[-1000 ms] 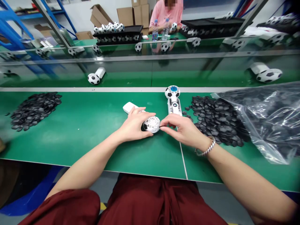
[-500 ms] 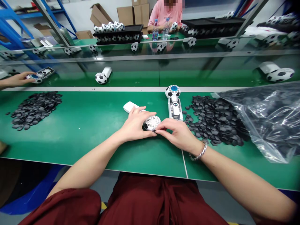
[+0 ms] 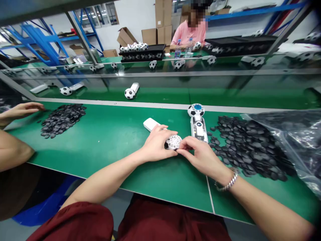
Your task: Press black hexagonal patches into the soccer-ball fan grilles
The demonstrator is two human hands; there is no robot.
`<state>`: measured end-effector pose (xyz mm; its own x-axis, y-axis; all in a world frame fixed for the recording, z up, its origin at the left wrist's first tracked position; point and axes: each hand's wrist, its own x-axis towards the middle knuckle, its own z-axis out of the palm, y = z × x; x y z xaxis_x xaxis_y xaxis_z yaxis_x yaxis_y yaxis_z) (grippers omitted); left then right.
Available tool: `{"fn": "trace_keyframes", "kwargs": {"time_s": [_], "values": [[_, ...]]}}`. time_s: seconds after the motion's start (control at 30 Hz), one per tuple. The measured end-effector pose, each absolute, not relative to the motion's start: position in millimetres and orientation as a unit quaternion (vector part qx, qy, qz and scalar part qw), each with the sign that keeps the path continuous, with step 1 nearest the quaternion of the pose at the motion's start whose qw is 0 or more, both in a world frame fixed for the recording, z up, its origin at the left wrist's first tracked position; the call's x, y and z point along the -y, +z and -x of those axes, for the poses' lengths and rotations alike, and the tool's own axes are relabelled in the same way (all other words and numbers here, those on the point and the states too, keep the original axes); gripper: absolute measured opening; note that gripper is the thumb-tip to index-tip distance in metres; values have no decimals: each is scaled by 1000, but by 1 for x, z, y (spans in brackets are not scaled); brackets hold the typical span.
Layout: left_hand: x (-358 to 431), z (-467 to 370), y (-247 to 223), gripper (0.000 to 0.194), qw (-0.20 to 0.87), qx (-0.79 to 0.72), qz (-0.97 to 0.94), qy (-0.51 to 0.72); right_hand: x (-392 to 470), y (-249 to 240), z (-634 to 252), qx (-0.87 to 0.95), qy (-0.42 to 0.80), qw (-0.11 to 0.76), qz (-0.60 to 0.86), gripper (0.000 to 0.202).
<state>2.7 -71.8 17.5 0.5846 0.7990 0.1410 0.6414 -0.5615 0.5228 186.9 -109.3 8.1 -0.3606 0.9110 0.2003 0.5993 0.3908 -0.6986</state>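
Observation:
My left hand (image 3: 157, 144) is wrapped round a football-patterned device, gripping its round head (image 3: 173, 142) between thumb and fingers. The head shows an open white lattice on top and black patches at the side. Its white handle (image 3: 150, 124) points away to the upper left, partly behind my fingers. My right hand (image 3: 200, 157) pinches at the right edge of the head, thumb and fingertips together; whatever lies between them is hidden. Just beyond that hand is a second football device (image 3: 196, 110) with a blue disc and an uncovered handle showing inner parts.
Loose black pieces (image 3: 250, 147) are heaped on the right beside a clear plastic bag (image 3: 301, 134). Another black heap (image 3: 64, 118) lies left, near a co-worker's hand (image 3: 27, 108). Beyond the pale strip, football devices (image 3: 130, 93) lie on a green surface. A person in pink (image 3: 192, 35) sits opposite.
My view has tilted up and swung left, so the scene sits lower and further right. The co-worker's hand has come off a football device. My two hands keep nearly the same hold.

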Motion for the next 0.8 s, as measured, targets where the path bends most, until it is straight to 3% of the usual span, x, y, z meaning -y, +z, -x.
{"fn": "trace_keyframes", "kwargs": {"time_s": [0.8], "values": [[64,1,12,60,207,-399,-866,218,106,1,-186,765,239,349,486,11]]}}
